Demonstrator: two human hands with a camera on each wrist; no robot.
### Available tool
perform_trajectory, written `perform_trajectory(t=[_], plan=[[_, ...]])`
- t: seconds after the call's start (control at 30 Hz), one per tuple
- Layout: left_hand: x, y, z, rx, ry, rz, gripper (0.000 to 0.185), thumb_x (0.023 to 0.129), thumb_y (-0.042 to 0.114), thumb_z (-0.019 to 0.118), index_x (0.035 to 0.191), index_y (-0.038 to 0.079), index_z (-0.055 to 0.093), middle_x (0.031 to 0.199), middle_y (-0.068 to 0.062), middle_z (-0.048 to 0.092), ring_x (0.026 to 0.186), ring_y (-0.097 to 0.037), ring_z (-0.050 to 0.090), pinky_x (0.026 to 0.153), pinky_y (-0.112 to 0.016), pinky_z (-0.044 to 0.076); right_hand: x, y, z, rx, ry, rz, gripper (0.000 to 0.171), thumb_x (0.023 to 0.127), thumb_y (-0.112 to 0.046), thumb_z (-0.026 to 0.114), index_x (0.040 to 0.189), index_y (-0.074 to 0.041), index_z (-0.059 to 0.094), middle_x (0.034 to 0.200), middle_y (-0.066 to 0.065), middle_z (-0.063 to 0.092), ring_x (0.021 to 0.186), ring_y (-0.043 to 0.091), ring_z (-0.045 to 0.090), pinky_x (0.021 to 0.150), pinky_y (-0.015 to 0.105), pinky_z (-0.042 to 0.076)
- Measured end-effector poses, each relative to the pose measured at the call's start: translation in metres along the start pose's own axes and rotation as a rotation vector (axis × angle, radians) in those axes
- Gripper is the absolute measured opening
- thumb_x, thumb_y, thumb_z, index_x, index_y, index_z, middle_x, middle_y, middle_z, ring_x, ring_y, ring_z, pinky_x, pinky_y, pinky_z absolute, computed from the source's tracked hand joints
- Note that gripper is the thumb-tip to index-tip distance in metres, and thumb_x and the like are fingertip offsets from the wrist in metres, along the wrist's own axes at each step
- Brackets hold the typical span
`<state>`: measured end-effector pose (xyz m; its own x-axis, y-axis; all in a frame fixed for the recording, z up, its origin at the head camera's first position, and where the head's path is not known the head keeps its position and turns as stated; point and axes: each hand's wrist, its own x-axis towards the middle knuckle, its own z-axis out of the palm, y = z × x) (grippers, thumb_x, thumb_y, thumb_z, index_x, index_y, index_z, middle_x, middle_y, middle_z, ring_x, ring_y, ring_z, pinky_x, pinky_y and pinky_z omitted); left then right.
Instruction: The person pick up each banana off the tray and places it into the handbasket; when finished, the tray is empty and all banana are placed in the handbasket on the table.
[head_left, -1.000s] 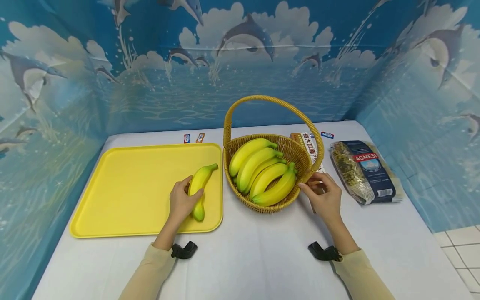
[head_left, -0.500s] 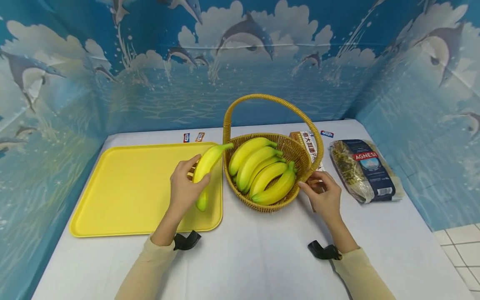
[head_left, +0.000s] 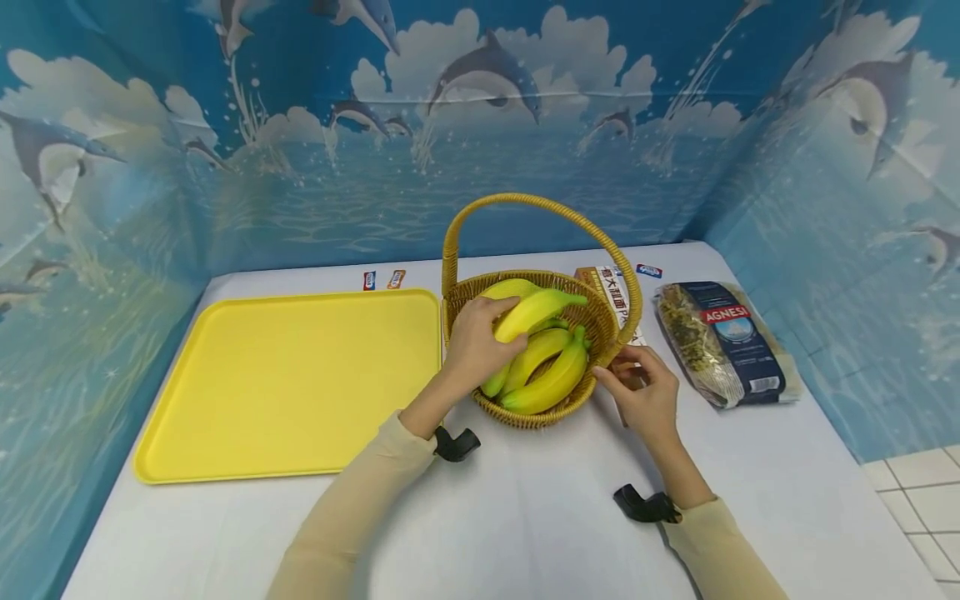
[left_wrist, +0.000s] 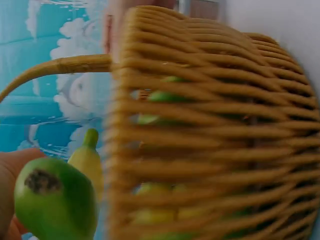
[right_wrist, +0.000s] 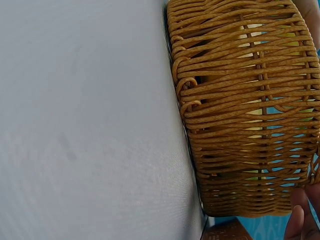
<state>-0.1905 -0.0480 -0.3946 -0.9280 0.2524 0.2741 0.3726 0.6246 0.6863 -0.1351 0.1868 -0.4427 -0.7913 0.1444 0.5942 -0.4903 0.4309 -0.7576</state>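
Observation:
My left hand (head_left: pixel 486 332) grips a yellow banana (head_left: pixel 538 308) and holds it over the wicker basket (head_left: pixel 542 414), just above several other bananas (head_left: pixel 553 379) lying inside. In the left wrist view the held banana's green end (left_wrist: pixel 55 200) sits beside the basket wall (left_wrist: pixel 210 130). My right hand (head_left: pixel 619 367) holds the basket's right side, where the handle meets the rim, with thumb and fingers pinched there. Its fingertips (right_wrist: pixel 300 225) show at the basket's edge (right_wrist: pixel 245 100) in the right wrist view.
A yellow tray (head_left: pixel 285 383) lies left of the basket on the white table. A bag of pasta (head_left: pixel 720 342) lies to the right, and a box (head_left: pixel 609 287) sits behind the basket. Blue dolphin-print walls close in three sides.
My left hand lifted the banana off the yellow tray and carried it right, over the basket. The right hand stayed at the basket's side.

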Motion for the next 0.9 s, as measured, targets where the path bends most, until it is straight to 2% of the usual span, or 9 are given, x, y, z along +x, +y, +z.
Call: perform_trajectory(t=[0.17, 0.3, 0.43, 0.6, 0.73, 0.9], plan=[[0.005, -0.002, 0.019, 0.075, -0.063, 0.013, 0.051, 0.084, 0.025, 0.071, 0.132, 0.01, 0.062, 0.12, -0.011, 0.067, 0.107, -0.028, 0.057, 0.087, -0.041, 0.047, 0.001, 0.0, -0.001, -0.002, 0.0, -0.006, 0.032, 0.066, 0.021, 0.075, 0.096, 0.017, 0.066, 0.081, 0.032, 0.059, 0.072, 0.013, 0.059, 0.066, 0.015, 0.048], [0.005, -0.003, 0.027, 0.128, -0.09, 0.018, 0.051, 0.083, 0.025, 0.07, 0.131, 0.011, 0.064, 0.123, -0.011, 0.067, 0.108, -0.028, 0.056, 0.09, -0.04, 0.047, 0.001, 0.0, -0.002, 0.0, 0.008, -0.014, 0.033, 0.066, 0.021, 0.075, 0.097, 0.017, 0.066, 0.081, 0.032, 0.058, 0.072, 0.01, 0.06, 0.065, 0.014, 0.048], [0.006, -0.004, 0.032, 0.177, -0.082, 0.039, 0.049, 0.081, 0.025, 0.072, 0.128, 0.011, 0.066, 0.122, -0.01, 0.068, 0.108, -0.028, 0.058, 0.092, -0.04, 0.047, 0.0, 0.001, -0.003, -0.001, 0.011, -0.015, 0.033, 0.066, 0.02, 0.075, 0.098, 0.017, 0.066, 0.082, 0.032, 0.058, 0.072, 0.009, 0.06, 0.066, 0.014, 0.048], [0.005, -0.004, 0.035, 0.22, -0.069, 0.06, 0.047, 0.082, 0.027, 0.073, 0.127, 0.012, 0.067, 0.122, -0.009, 0.068, 0.108, -0.028, 0.058, 0.092, -0.041, 0.046, 0.001, 0.001, -0.004, -0.012, 0.002, -0.01, 0.034, 0.066, 0.021, 0.075, 0.098, 0.016, 0.066, 0.082, 0.031, 0.06, 0.071, 0.017, 0.06, 0.066, 0.015, 0.048], [0.004, -0.005, 0.038, 0.274, -0.048, 0.09, 0.045, 0.084, 0.029, 0.074, 0.125, 0.013, 0.068, 0.118, -0.009, 0.066, 0.105, -0.027, 0.058, 0.087, -0.039, 0.046, 0.001, 0.001, -0.004, -0.025, -0.007, -0.018, 0.035, 0.066, 0.022, 0.075, 0.099, 0.016, 0.066, 0.082, 0.029, 0.062, 0.071, 0.024, 0.059, 0.066, 0.016, 0.048], [0.003, -0.006, 0.04, 0.33, -0.023, 0.122, 0.043, 0.084, 0.031, 0.075, 0.123, 0.014, 0.069, 0.115, -0.008, 0.065, 0.103, -0.025, 0.057, 0.083, -0.037, 0.046, 0.001, 0.004, -0.003, -0.02, -0.011, -0.037, 0.036, 0.065, 0.022, 0.076, 0.099, 0.015, 0.066, 0.082, 0.029, 0.062, 0.072, 0.025, 0.058, 0.066, 0.017, 0.048]])
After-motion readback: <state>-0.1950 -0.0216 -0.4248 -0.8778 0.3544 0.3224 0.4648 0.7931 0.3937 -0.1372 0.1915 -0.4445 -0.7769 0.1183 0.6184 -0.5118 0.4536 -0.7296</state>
